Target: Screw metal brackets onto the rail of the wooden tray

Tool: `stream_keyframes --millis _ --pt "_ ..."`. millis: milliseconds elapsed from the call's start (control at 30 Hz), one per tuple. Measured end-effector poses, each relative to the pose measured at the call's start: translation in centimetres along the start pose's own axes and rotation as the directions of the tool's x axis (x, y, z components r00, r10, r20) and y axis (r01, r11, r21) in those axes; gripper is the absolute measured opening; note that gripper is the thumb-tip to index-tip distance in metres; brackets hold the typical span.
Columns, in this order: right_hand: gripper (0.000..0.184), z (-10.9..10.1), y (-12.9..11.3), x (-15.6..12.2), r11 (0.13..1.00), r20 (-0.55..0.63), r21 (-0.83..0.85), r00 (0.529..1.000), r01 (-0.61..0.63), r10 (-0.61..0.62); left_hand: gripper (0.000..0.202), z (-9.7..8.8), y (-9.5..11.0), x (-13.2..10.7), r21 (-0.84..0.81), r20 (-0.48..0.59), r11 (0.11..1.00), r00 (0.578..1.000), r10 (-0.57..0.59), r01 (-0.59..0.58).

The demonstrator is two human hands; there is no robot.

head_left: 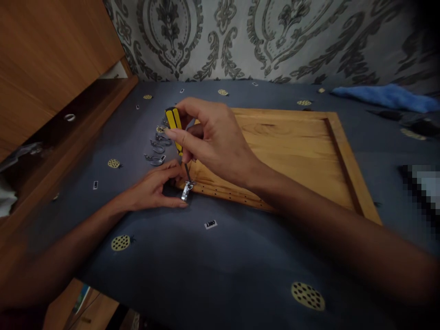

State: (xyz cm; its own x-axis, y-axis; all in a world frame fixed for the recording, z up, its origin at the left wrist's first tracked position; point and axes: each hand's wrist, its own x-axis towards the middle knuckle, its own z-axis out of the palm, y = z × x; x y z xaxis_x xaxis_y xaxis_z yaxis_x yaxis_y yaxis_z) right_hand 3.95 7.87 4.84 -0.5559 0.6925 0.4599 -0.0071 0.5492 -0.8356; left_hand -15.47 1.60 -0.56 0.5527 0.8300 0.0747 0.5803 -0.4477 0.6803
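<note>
My right hand (215,140) is closed round a screwdriver (174,124) with a yellow and black handle, held nearly upright. Its tip meets a small silver metal fitting (186,189) at the near left corner of a wooden panel (292,151). My left hand (154,188) lies on the dark blue cloth beside that corner, fingers pinched against the fitting and the panel's edge. The panel lies flat with a raised frame and a row of small holes along its near edge.
Several silver metal hooks (157,146) lie on the cloth (220,266) left of the panel. A wooden cabinet (44,59) and a dark shelf with a metal ring (69,117) stand at the left. A blue cloth (388,96) lies far right. Patterned wallpaper is behind.
</note>
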Motion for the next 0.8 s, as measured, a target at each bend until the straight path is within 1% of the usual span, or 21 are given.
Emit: stream_keyframes --millis 100,233,367,500,600,667,800 --pt "0.02 0.2 0.3 0.1 0.999 -0.025 0.029 0.999 -0.039 0.039 0.045 0.0 0.0 0.0 0.003 0.001 1.0 1.0 0.001 -0.001" --pt "0.027 0.3 0.6 0.3 0.996 -0.032 0.063 0.998 -0.059 0.061 0.046 0.0 0.0 0.0 -0.009 -0.006 1.0 1.0 -0.002 0.002" --pt "0.023 0.2 0.8 0.4 0.996 -0.042 0.07 0.998 -0.051 0.054 0.047 0.0 -0.1 0.0 0.009 -0.007 1.0 1.0 0.0 0.0" --pt "0.021 0.1 0.1 0.0 0.997 -0.035 0.053 0.998 -0.055 0.057 0.045 -0.1 -0.2 -0.1 0.022 -0.005 1.0 1.0 0.008 -0.008" --pt "0.026 0.2 -0.6 -0.4 0.998 -0.014 0.026 0.998 -0.053 0.053 0.042 0.0 -0.3 -0.1 0.028 -0.005 0.999 1.0 0.028 -0.027" --pt "0.027 0.1 -0.9 -0.5 0.999 0.012 0.023 0.999 -0.049 0.048 0.043 0.0 -0.3 0.0 0.028 -0.007 0.999 1.0 0.02 -0.02" --pt "0.017 -0.3 -0.9 -0.4 0.996 0.084 0.077 0.995 -0.055 0.048 0.048 0.0 -0.2 0.0 0.021 0.005 1.0 1.0 -0.014 0.013"
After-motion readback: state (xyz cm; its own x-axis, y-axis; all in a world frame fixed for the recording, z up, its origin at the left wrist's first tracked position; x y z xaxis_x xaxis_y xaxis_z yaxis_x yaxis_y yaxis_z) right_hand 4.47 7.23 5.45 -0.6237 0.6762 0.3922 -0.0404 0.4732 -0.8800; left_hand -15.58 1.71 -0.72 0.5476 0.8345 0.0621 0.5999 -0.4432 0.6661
